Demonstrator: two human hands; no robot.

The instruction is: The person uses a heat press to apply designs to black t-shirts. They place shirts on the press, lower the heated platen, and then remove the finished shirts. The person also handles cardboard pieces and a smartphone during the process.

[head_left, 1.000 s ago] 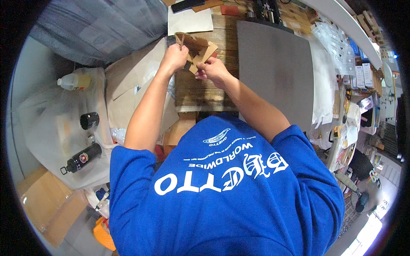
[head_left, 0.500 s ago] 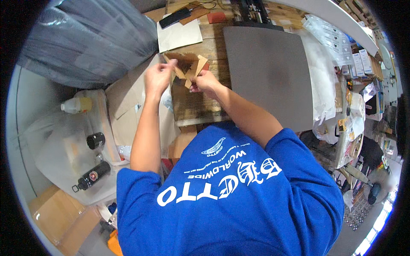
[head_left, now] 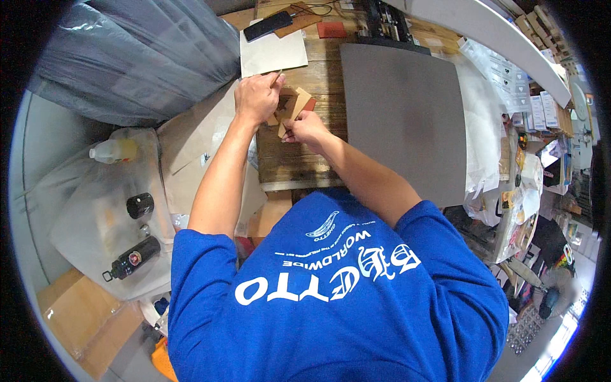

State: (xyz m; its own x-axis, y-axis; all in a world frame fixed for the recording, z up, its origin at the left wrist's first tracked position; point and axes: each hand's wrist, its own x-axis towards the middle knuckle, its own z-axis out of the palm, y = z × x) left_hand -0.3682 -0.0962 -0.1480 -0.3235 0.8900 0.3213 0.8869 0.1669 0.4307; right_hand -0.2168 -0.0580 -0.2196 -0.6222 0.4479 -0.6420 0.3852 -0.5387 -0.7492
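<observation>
A tan, folded piece of leather or card is between my hands above the wooden table; its exact material is unclear. My left hand is closed at its far left edge, a bit of tan showing beyond the knuckles. My right hand pinches the near right part of it between thumb and fingers. A reddish-brown flat piece shows just behind the right fingers, partly covered. Some of the tan piece is hidden by my left hand.
A pale sheet and a dark phone lie beyond my left hand. A large grey board covers the table on the right, below a black machine. A black bottle and a plastic jug are at the left.
My left hand has moved up and to the right, over the far edge of the tan piece, and its fingers are more closed. My right hand stays nearly in place.
</observation>
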